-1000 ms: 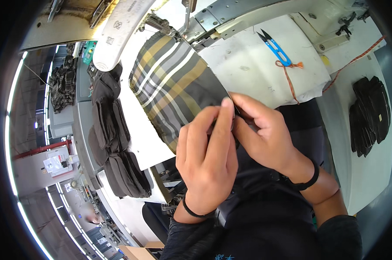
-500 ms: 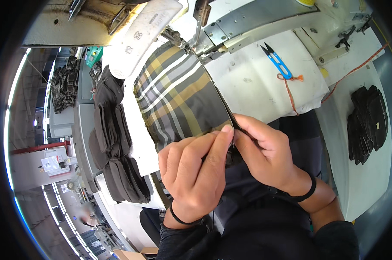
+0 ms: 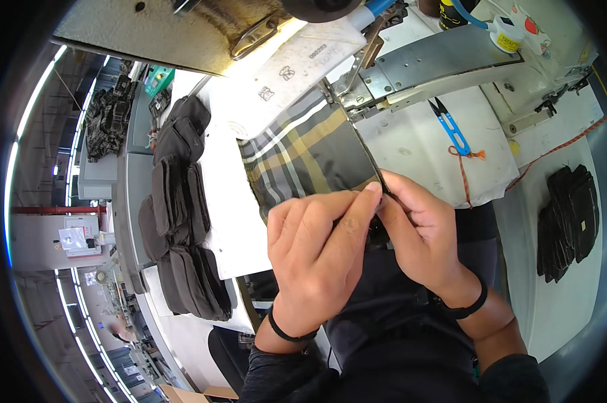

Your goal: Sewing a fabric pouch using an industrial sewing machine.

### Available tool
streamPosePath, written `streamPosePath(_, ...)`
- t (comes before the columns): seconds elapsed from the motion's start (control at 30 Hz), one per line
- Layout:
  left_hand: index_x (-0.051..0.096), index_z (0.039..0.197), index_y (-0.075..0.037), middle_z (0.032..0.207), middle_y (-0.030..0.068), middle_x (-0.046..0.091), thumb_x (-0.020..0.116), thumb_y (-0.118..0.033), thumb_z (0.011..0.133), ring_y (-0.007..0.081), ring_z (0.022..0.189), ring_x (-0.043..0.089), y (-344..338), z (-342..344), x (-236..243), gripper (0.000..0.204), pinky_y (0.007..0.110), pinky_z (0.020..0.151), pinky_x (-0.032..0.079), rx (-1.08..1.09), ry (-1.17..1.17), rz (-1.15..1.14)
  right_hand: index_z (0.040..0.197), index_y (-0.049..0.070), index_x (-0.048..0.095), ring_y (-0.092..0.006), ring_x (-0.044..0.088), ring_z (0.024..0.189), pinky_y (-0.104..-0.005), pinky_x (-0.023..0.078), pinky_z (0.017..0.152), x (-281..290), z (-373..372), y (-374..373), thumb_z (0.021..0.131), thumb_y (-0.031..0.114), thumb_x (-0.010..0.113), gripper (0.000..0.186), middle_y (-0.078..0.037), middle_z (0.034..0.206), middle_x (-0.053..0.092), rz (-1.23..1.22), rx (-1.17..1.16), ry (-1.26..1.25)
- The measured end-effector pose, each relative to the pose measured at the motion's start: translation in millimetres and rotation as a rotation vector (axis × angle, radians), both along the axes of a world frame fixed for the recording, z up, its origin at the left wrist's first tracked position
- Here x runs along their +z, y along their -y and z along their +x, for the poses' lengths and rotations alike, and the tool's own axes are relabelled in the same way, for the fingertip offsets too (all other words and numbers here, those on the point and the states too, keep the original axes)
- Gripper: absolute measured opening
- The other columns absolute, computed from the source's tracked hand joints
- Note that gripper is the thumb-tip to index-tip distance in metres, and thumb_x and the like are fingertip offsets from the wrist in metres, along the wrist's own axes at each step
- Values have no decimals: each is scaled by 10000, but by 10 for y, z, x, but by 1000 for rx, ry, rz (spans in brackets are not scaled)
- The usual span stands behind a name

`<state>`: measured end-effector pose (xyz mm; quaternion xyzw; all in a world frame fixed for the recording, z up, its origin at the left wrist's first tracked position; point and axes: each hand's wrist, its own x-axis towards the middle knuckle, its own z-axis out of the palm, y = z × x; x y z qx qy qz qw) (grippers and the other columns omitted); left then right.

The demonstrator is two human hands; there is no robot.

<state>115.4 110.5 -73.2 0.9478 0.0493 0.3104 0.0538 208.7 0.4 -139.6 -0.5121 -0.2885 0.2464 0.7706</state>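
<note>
My left hand (image 3: pixel 317 262) is closed over the near end of a dark plaid fabric piece (image 3: pixel 303 154), thumb at its right edge. My right hand (image 3: pixel 424 242) pinches that same edge from the right, its fingertips against those of my left hand. The fabric has yellow, white and grey stripes and a dark strip along the right side; its far end lies at the presser foot (image 3: pixel 327 91) of a sewing machine (image 3: pixel 424 67). The near end between my fingers is partly hidden.
Blue thread snips (image 3: pixel 456 134) with an orange cord lie right of the fabric. Dark folded pieces (image 3: pixel 176 201) are stacked on the white left surface; more dark pieces (image 3: pixel 565 221) lie far right. A lamp-lit machine housing (image 3: pixel 162 33) is at top left. A co-worker (image 3: pixel 120 332) is far off, lower left.
The view has shifted, so the machine and snips appear lower. The fabric reaches further under the white machine arm, less of it showing. Both hands still grip its near edge.
</note>
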Motion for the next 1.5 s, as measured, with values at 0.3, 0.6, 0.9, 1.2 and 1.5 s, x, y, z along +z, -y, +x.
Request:
streamPosePath(0.3,791,1095,-37,960,44,707,805,1,780,229,859,667,-245,180,-64,318,351,772,464,-12,69,-65,1308,-34,659,-10,462,736,-215,407,616,-39,155,-296,1088,4,545,251,28,842,596,35,-24,9)
streamPosePath(0.6,794,1123,-81,964,47,731,790,-27,891,244,867,684,-516,306,-34,238,363,740,487,-13,59,-150,1148,-36,702,-5,458,715,-222,407,598,-20,263,-562,1064,57,634,142,41,764,595,46,-78,-18)
streamPosePath(0.9,797,1108,-72,1019,89,745,804,-17,888,259,951,695,-571,380,-121,227,353,849,534,-35,119,-119,1102,-47,697,-35,657,897,-209,545,780,129,351,-523,1038,24,661,103,-7,987,723,-6,67,-197)
streamPosePath(1.2,814,1098,-67,970,70,702,890,-83,830,232,843,664,-996,359,-106,279,344,744,538,-135,282,356,1151,-12,682,-101,652,882,-257,523,750,-122,127,-367,956,17,691,198,-51,1001,695,40,-89,-109)
streamPosePath(1.5,796,1127,27,945,103,701,922,-5,725,212,732,696,-1135,418,391,423,335,586,555,-566,-123,462,1140,-8,686,-36,604,791,-214,492,678,-82,43,-465,1023,84,707,151,-1,895,684,145,-104,-170)
